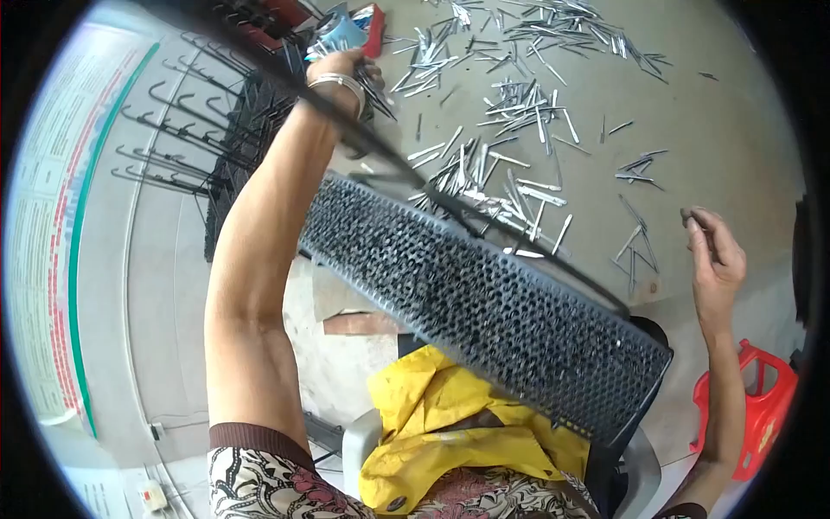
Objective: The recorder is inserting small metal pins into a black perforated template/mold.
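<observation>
My left hand reaches to the far left of the table and is closed around a bunch of thin metal pieces. A bracelet circles that wrist. On the right, my right hand is raised with thumb and fingers pinched together; a small dark spot shows at the fingertips, and I cannot make out what it is. Between my arms a long black rack full of small holes lies slanted over my lap and the table edge. A dark bar crosses above it, blurred.
Loose slim metal pieces lie scattered in piles across the table. A light-blue container and a red box stand far left. Black hooked racks line the left. A yellow apron covers my lap; a red plastic stool stands right.
</observation>
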`<state>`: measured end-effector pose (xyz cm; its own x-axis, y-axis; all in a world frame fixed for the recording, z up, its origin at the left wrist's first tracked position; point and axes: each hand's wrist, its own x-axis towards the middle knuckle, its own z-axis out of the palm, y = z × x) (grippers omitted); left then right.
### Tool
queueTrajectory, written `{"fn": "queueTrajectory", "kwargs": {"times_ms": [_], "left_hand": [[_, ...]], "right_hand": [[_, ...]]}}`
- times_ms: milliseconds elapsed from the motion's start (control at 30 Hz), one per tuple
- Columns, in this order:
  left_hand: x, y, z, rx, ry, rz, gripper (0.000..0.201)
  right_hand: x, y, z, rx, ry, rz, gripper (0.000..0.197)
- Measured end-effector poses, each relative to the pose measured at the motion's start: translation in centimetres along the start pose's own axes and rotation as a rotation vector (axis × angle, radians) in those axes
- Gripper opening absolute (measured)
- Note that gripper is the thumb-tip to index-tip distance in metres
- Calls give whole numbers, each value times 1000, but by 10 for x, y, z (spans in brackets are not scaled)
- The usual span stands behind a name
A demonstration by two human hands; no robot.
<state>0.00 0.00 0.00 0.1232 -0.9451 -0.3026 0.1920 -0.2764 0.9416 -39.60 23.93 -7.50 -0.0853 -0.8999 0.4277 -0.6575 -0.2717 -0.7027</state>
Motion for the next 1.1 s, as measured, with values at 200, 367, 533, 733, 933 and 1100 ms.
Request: {"fn": "queueTrajectory", "kwargs": {"times_ms": [200,367,533,733,933,1100], "left_hand": [[-134,26,-31,-331,-144,-28,7],[-240,-13,-29,-508,-429,-84,8],[-324,-82,1,-655,-590,-223,11],[-364,-162,17,-765,-631,-307,12],[-388,-202,22,-840,-448,-193,11],[-402,-215,20,-747,-390,-175,11]], "right_hand": [[-57,-91,-17,92,-60,-169,13],[-116,-135,18,385,-216,-233,12],[-165,-167,40,1075,-292,518,20],[-214,-175,40,1092,-285,429,21],[-229,-158,58,1580,-184,699,13],[-242,-145,66,1674,-257,799,13]]}}
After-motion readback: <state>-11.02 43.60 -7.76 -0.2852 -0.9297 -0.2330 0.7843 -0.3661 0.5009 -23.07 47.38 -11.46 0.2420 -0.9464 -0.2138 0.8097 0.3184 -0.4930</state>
